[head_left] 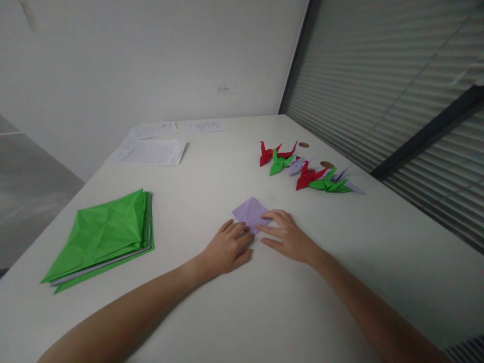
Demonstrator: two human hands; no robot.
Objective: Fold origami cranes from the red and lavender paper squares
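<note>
A small folded sheet of purple origami paper (251, 210) lies flat on the white table (212, 312), one corner pointing away from me. My left hand (229, 247) rests at its near left edge, fingertips touching the paper and fingers loosely bent. From the right, my right hand (284, 234) reaches over the paper's right corner with its fingers spread and the fingertips on or just above it. The near corner of the paper is partly hidden by my fingers.
A stack of creased green paper sheets (109, 227) lies on the left. Several folded paper cranes in red, green and purple, among them a green crane (330, 183), stand at the back right. Printed papers (151, 151) lie at the back left. Window blinds (378, 75) border the right side.
</note>
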